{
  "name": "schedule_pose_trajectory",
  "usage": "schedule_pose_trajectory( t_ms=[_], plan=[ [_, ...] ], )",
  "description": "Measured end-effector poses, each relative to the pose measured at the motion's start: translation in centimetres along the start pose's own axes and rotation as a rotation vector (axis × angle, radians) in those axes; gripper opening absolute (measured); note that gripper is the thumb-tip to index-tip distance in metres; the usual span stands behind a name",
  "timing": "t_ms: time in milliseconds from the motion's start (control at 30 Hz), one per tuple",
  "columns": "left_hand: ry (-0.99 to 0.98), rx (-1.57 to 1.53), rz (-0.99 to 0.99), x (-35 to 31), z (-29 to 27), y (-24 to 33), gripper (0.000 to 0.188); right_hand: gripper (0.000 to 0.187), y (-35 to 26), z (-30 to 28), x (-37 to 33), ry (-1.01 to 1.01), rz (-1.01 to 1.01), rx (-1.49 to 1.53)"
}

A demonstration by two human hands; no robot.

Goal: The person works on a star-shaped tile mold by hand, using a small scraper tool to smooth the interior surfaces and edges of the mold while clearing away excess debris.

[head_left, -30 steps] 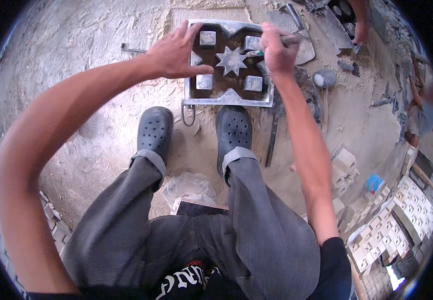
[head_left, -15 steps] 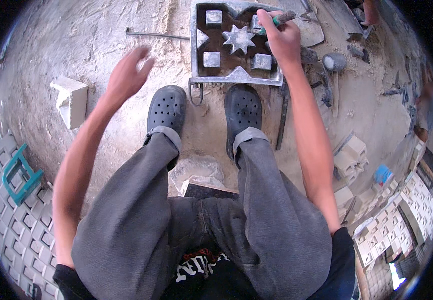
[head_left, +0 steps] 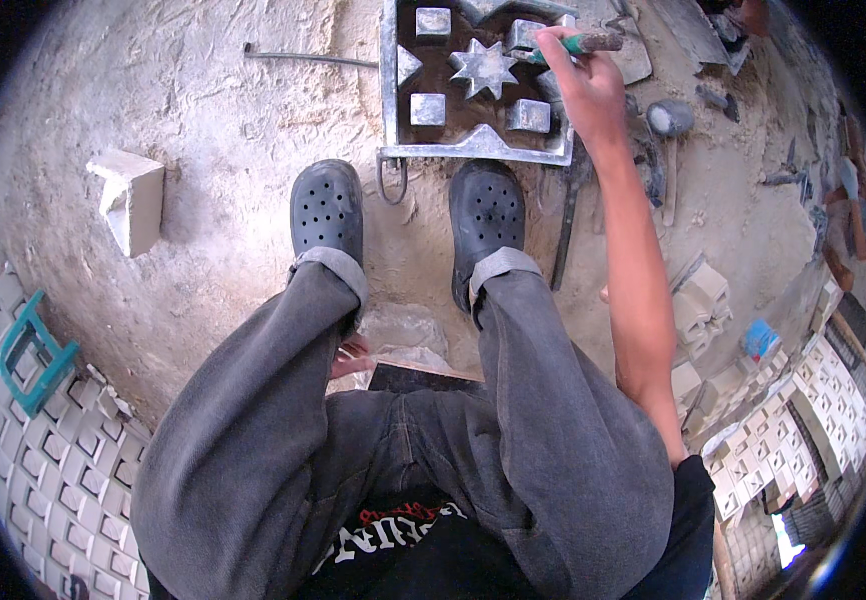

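Note:
My right hand is closed around a short stick-like tool with a green and brown handle. The tool's tip reaches over the upper right block of a grey metal mould. Inside the mould are a star-shaped block in the middle and several square blocks, such as the lower left block. My left hand is down between my legs, mostly hidden behind my left knee. It is beside a clear plastic bag and a dark board; its grip cannot be made out.
My dark clogs stand just below the mould. A cream cast block lies to the left, and a thin metal rod touches the mould's left side. A mallet and other tools lie at right. Stacked pale blocks and a teal stool are lower down.
My left hand has swung from the open floor on the left down between my legs. My right hand keeps the tool and has shifted slightly right and down over the mould.

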State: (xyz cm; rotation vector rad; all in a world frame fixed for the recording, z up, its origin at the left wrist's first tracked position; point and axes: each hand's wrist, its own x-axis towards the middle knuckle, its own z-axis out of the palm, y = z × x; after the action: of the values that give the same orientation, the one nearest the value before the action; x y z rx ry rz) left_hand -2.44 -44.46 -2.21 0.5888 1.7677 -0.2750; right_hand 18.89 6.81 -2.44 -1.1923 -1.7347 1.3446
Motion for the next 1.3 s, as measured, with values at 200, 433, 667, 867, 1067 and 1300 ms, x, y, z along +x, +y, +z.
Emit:
schedule_pose_trajectory(
  t_ms=[200, 433, 667, 867, 1067, 1300],
  plan=[
    [-0.07, -0.061, -0.116, -1.9, 3.3, -2.8, 0.032, 0.026, 3.9, -4.1, -10.5, 0.55, -0.07, -0.029],
    [-0.083, -0.087, -0.135, -2.0, 3.8, -4.0, 0.033, 0.022, 7.0, -0.3, -25.2, 0.288, 0.816, 0.117],
    [-0.104, -0.117, -0.191, -3.9, 4.6, -5.4, 0.033, 0.023, 1.1, -1.9, -27.2, -0.017, 0.889, -0.052],
    [-0.156, -0.128, -0.26, -5.4, 5.2, -5.3, 0.034, 0.027, -7.7, -6.5, -31.7, -0.286, 1.049, -0.243],
    [-0.189, -0.122, -0.294, -6.6, 6.0, -3.4, 0.034, 0.033, -13.1, -8.7, -34.2, -0.468, 1.151, -0.317],
    [-0.178, -0.113, -0.294, -4.7, 4.8, -2.0, 0.035, 0.041, -14.1, -8.3, -33.8, -0.589, 1.099, -0.357]
  ],
)
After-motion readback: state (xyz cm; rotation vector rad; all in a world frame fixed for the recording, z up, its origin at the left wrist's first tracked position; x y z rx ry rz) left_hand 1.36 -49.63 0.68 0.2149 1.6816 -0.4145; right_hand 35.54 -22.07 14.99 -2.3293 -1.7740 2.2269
